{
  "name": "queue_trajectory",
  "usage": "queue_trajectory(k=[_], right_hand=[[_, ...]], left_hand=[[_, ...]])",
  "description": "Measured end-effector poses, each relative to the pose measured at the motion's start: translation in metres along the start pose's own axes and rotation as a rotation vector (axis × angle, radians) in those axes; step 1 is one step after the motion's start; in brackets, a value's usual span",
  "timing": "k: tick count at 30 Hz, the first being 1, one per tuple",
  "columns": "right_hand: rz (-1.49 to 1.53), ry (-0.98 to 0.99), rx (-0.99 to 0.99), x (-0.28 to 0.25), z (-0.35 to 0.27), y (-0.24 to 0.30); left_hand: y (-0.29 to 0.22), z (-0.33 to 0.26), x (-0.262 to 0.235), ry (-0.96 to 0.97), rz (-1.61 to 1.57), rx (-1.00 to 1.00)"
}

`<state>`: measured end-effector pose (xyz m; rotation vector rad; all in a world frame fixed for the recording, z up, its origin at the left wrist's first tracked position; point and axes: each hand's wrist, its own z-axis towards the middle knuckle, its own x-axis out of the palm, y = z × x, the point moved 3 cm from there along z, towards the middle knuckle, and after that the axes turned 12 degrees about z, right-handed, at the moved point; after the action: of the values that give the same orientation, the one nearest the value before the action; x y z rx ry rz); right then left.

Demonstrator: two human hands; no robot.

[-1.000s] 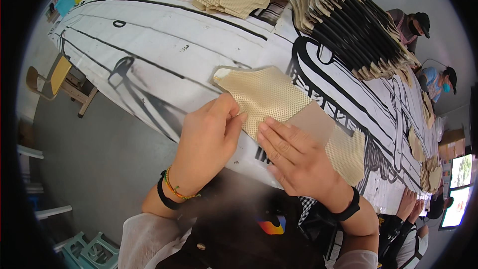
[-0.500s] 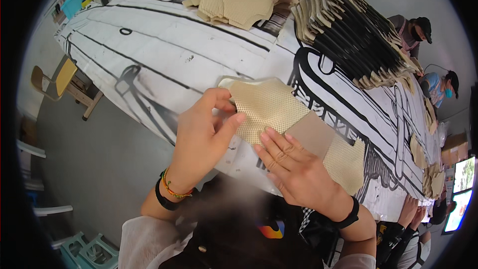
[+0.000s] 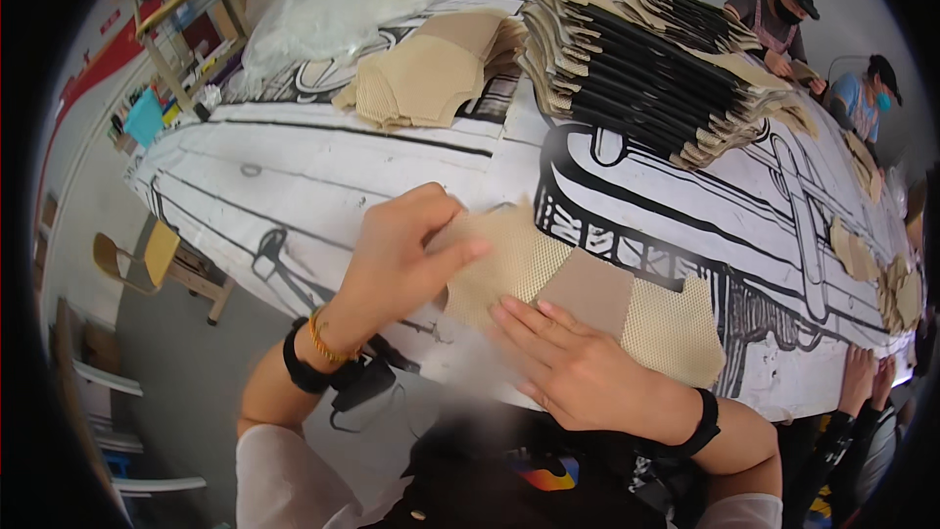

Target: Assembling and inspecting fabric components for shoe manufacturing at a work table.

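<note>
On the table before me lies a beige mesh fabric piece [image 3: 674, 328] with a smooth tan panel [image 3: 588, 294] across its middle. My left hand [image 3: 401, 250] is at its left end, thumb over the mesh and fingers curled at the edge, closed on the fabric. That end is blurred, and the left fingertips are partly hidden. Flat on the near edge, just left of the tan panel, rests my right hand [image 3: 578, 362], its fingers stretched out and pressing on the fabric.
Beyond the piece stands a tall stack of beige pieces with black strips [image 3: 636, 73]. Left of it is a pile of beige mesh pieces [image 3: 421, 69], with a clear plastic bag [image 3: 333, 10] behind. Co-workers [image 3: 783, 29] are along the right side of the table.
My view has tilted up, showing more of the far table. My left hand has moved over the fabric's left end, whose pale lifted edge no longer shows; my right hand stays flat.
</note>
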<state>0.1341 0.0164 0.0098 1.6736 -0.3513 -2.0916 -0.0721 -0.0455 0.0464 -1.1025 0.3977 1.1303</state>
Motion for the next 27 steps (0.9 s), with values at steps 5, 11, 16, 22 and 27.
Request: queue_trajectory(k=[5,11,16,22,27], right_hand=[[-0.004,0.009,-0.004,0.005,-0.005,-0.005],[-0.017,-0.010,0.039,0.006,-0.008,-0.008],[0.010,0.046,0.076,0.004,-0.006,-0.009],[-0.026,0.083,0.070,-0.004,-0.006,-0.004],[-0.137,-0.059,0.012,-0.024,-0.004,0.014]], left_hand=[[-0.004,0.000,-0.005,-0.078,0.085,0.208],[0.034,0.012,0.008,0.107,0.129,-0.063],[0.051,0.012,0.021,0.131,-0.051,-0.041],[0.058,0.017,0.017,0.100,-0.179,-0.080],[0.045,0.015,-0.003,-0.109,-0.064,0.024]])
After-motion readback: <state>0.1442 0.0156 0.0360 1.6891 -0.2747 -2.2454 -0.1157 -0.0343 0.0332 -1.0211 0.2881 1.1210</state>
